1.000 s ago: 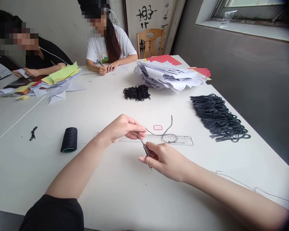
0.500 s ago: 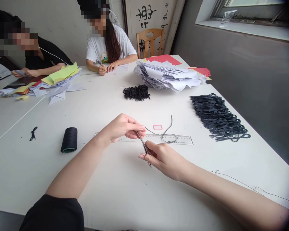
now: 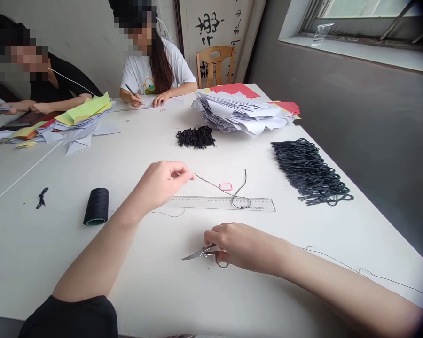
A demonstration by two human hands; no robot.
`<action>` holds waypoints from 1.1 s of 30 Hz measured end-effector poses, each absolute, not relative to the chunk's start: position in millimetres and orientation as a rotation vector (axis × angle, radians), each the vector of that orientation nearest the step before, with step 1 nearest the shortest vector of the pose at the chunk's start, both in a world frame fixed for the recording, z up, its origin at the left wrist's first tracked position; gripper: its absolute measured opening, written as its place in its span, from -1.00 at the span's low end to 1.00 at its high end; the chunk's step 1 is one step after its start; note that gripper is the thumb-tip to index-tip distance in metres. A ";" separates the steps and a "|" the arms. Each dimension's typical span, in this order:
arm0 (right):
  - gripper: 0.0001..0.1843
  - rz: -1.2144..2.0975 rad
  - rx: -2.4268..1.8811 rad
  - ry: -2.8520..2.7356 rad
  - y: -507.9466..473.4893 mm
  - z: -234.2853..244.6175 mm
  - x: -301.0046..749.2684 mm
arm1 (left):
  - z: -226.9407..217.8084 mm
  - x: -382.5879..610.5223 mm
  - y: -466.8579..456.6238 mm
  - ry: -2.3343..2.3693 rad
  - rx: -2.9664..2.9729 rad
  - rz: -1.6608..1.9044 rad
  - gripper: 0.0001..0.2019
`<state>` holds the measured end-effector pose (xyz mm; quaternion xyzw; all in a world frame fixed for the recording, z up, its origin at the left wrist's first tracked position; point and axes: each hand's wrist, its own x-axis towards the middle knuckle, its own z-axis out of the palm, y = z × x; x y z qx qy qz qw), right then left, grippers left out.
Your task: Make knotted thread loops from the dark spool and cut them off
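My left hand (image 3: pixel 161 183) pinches one end of a thin dark cord (image 3: pixel 232 190), lifted a little above the white table (image 3: pixel 155 281). The cord runs right and loops over a clear plastic ruler (image 3: pixel 211 203). A small red-edged tag (image 3: pixel 225 186) lies just behind the ruler. My right hand (image 3: pixel 241 245) rests low on the table, fingers curled on small thread scissors (image 3: pixel 206 254) whose blades point left and lie on the surface. A loose thread (image 3: pixel 169 214) curls under the left hand.
A black thread spool (image 3: pixel 97 205) lies at the left, a small cord scrap (image 3: pixel 41 197) beyond it. Black cord piles (image 3: pixel 308 170) (image 3: pixel 195 137) and paper stacks (image 3: pixel 243 111) (image 3: pixel 70 119) sit farther back. Two people write at the far side. A long thread (image 3: pixel 366 272) trails at right.
The scissors left the cord: my right hand moved down toward me and laid them on the table. My left hand pulled the cord end leftward and up. The view shifted slightly.
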<state>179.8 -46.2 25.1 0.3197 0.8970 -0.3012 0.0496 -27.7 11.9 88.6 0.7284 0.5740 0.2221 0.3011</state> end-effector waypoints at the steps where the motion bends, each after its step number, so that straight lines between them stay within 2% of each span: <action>1: -0.85 -0.878 0.953 2.749 -46.7 23.5 179.0 | 93.3 -30.2 9.0 1.604 2.050 0.726 -0.77; 4: -0.89 -0.812 0.938 2.755 -47.0 20.2 177.4 | 105.7 -37.4 2.1 1.696 2.308 1.083 -0.82; 6: -0.90 -0.772 0.938 2.786 -47.5 18.9 177.1 | 110.5 -40.5 -1.1 1.679 2.345 1.193 -0.83; 11: -0.91 -0.616 0.917 2.874 -50.8 18.6 175.8 | 111.5 -38.6 -6.5 1.638 2.271 1.076 -0.81; 13: -0.97 -0.647 0.990 2.895 -50.3 21.6 175.9 | 111.6 -34.7 -9.3 1.588 2.297 1.002 -0.81; 17: -0.69 -0.869 1.627 3.041 -38.4 27.1 181.3 | 114.6 -27.8 -15.3 1.434 2.281 0.939 -0.80; 19: -0.69 -0.965 1.801 3.174 -28.5 25.1 185.4 | 115.3 -26.5 -15.6 1.332 2.170 1.002 -0.79; 20: -0.69 -1.023 1.761 3.246 -23.8 22.8 186.9 | 115.0 -26.5 -14.7 1.266 2.095 1.051 -0.79; 21: -0.62 -1.086 1.660 3.305 -19.7 20.0 187.8 | 114.4 -26.7 -13.1 1.188 2.008 1.105 -0.78; 23: -0.37 -1.285 1.342 3.305 -14.3 14.5 187.8 | 113.1 -28.5 -8.7 0.998 1.798 1.182 -0.78; 24: -0.35 -1.431 1.177 3.211 -13.0 12.5 187.5 | 112.8 -30.2 -6.3 0.905 1.672 1.201 -0.78; 27: -0.59 -1.817 0.925 2.823 -11.8 11.5 190.6 | 114.3 -40.6 -0.9 0.748 1.266 1.256 -0.77; 29: -0.55 -1.941 0.994 2.759 -10.7 13.9 200.0 | 114.8 -53.4 1.4 0.734 1.069 1.340 -0.80; 33: -0.48 -2.150 1.391 2.698 -7.3 16.9 235.8 | 98.5 -87.1 6.8 0.841 0.983 1.463 -0.84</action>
